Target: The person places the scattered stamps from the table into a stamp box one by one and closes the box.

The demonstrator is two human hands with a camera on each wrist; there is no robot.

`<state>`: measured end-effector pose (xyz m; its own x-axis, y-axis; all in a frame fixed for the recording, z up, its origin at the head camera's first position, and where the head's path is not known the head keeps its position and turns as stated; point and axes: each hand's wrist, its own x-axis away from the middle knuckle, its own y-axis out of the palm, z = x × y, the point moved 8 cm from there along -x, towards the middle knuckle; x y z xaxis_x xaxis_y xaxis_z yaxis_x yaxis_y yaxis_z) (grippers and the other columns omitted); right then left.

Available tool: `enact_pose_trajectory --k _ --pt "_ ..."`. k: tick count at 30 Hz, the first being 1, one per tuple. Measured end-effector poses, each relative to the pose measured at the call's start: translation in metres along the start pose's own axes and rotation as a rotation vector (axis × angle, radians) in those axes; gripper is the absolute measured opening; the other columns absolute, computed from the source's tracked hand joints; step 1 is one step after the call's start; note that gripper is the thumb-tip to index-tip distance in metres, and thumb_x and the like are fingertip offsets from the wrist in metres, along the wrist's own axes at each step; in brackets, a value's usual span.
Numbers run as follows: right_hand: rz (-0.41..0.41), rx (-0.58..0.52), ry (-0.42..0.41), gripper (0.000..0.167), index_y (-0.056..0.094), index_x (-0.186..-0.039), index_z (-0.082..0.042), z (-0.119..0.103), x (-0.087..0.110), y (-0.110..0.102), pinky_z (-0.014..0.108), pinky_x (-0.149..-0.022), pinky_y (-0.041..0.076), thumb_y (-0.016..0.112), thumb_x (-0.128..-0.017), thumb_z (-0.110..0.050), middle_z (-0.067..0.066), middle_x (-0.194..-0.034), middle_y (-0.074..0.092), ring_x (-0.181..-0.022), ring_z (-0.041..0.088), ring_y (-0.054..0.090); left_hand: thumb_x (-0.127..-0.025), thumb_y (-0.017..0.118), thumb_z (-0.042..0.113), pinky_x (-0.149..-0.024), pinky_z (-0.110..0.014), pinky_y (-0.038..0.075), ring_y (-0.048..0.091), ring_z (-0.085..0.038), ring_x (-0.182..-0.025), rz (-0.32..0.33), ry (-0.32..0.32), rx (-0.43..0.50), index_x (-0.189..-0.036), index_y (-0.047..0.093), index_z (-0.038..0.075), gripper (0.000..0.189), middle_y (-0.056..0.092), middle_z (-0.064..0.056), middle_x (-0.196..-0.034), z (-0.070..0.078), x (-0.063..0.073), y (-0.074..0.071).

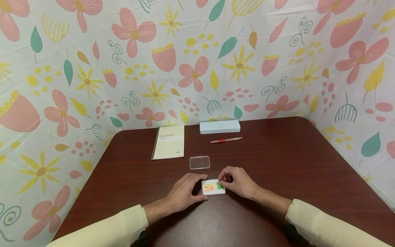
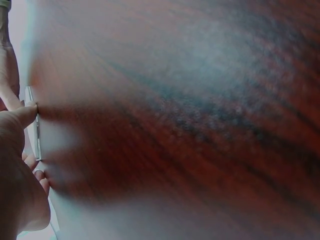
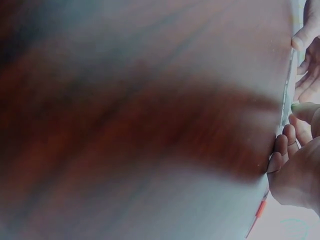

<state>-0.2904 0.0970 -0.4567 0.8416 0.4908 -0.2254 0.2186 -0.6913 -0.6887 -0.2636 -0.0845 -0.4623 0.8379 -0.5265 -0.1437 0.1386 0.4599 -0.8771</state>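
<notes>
A small flat case (image 1: pixel 213 192) with a white inside lies on the table near its front middle. On its left half is an orange-and-yellow picture piece (image 1: pixel 210 187); a small green square piece (image 1: pixel 219 185) lies at its right. My left hand (image 1: pixel 185 192) holds the case from the left, thumb at the near corner and forefinger at the far corner. With thumb and forefinger, my right hand (image 1: pixel 239 181) pinches the green piece at the case's right side. In the right wrist view, a bit of green shows at the right thumb tip (image 3: pixel 296 106).
Just beyond the case lies a clear rectangular lid (image 1: pixel 199 163). Farther back are a notebook (image 1: pixel 169 142) marked "Gambit", a red pen (image 1: pixel 226 140) and a light blue box (image 1: pixel 219 127). A flowered cloth (image 1: pixel 194 68) hangs around the brown table (image 1: pixel 277 151).
</notes>
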Motion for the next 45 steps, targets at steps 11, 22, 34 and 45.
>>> enact_pose_trajectory --k 11,22,34,45 --pt "-0.004 -0.009 0.0 0.011 0.075 -0.092 -0.015 0.0003 -0.0014 -0.0024 0.024 -0.065 0.046 0.08 -0.094 -0.006 -0.009 -0.081 0.06 -0.072 0.007 0.053 -0.09 0.088 0.039 -0.108 -0.05 0.048 0.055 -0.021 -0.135 -0.001 0.001 -0.008 -0.148 0.061 0.016 0.068 0.064 0.002 -0.144 -0.0002 -0.001 0.0013" --pt "-0.003 -0.001 -0.013 0.013 0.075 -0.094 -0.015 -0.0006 -0.0055 -0.0065 0.024 -0.065 0.046 0.081 -0.093 -0.004 -0.01 -0.081 0.06 -0.073 0.006 0.054 -0.09 0.088 0.041 -0.107 -0.048 0.049 0.056 -0.02 -0.135 -0.005 0.016 -0.033 -0.148 0.06 0.016 0.069 0.063 0.001 -0.145 0.0008 -0.0015 0.0002" --pt "-0.052 -0.032 -0.007 0.015 0.074 -0.095 -0.012 0.0006 -0.0046 -0.0034 0.024 -0.066 0.045 0.085 -0.089 -0.004 0.0 -0.084 0.063 -0.075 0.013 0.056 -0.09 0.088 0.04 -0.106 -0.047 0.05 0.056 -0.02 -0.134 -0.008 0.028 -0.033 -0.148 0.06 0.015 0.069 0.064 0.0 -0.145 0.001 -0.0028 -0.0008" --pt "-0.055 -0.021 -0.019 0.015 0.074 -0.095 -0.012 0.0002 -0.0047 -0.0044 0.024 -0.066 0.045 0.086 -0.088 -0.005 -0.001 -0.085 0.063 -0.075 0.014 0.056 -0.089 0.089 0.039 -0.104 -0.047 0.051 0.058 -0.021 -0.132 -0.002 0.038 -0.034 -0.147 0.061 0.013 0.069 0.065 -0.001 -0.143 0.0019 -0.0033 -0.002"
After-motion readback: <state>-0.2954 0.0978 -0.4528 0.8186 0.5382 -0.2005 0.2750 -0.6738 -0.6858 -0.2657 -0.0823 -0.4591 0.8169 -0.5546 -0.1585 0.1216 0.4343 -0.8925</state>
